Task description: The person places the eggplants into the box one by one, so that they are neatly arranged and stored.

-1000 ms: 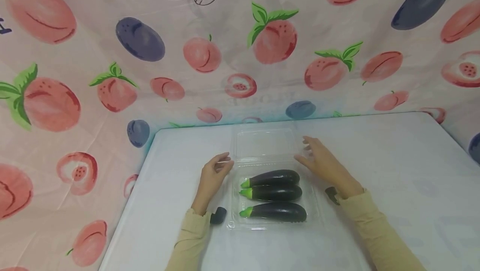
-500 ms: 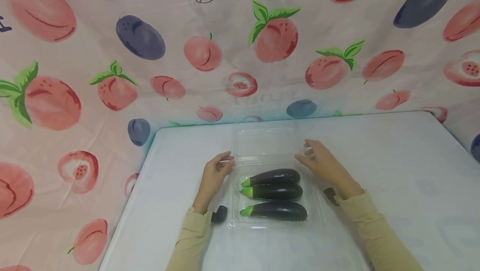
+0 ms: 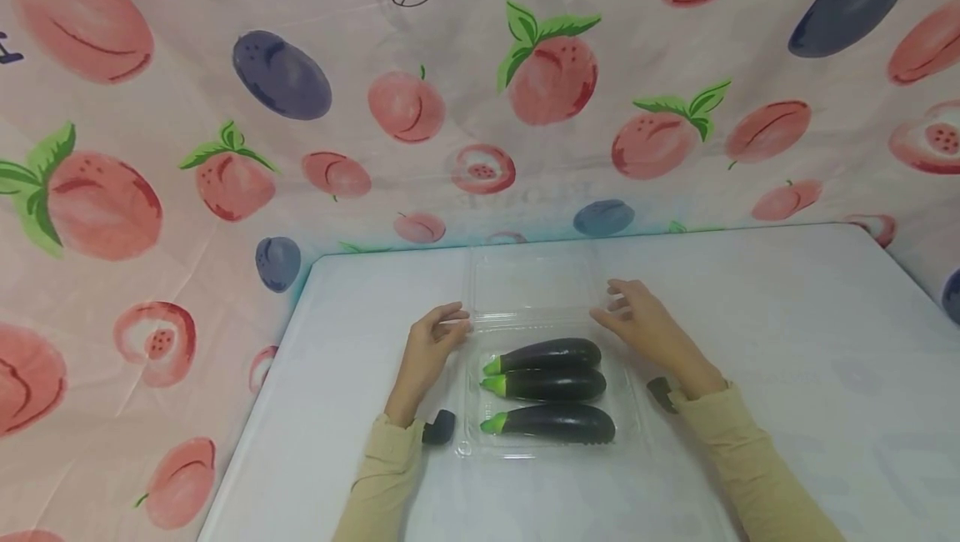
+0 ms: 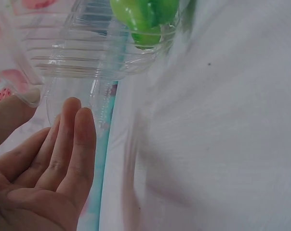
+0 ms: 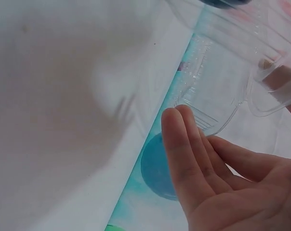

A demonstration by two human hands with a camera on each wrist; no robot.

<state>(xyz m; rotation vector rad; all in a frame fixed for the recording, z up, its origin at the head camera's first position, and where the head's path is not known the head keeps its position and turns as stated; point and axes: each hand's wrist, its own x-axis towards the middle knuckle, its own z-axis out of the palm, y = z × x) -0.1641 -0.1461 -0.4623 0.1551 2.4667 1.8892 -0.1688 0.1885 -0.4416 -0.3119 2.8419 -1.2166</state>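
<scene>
Left edge of white desk first, then my beige left sleeve. My left hand: fingers released, loosely extended, thumb at rim of box; can't tell if touching. Middle: clear rectangular plastic box on desk, clear lid folded back on far side. Three glossy dark-purple eggplants lying side by side in box base, green stem ends left. Right: my right hand, fingers likewise released, near hinge side; thumb contact unclear.
</scene>
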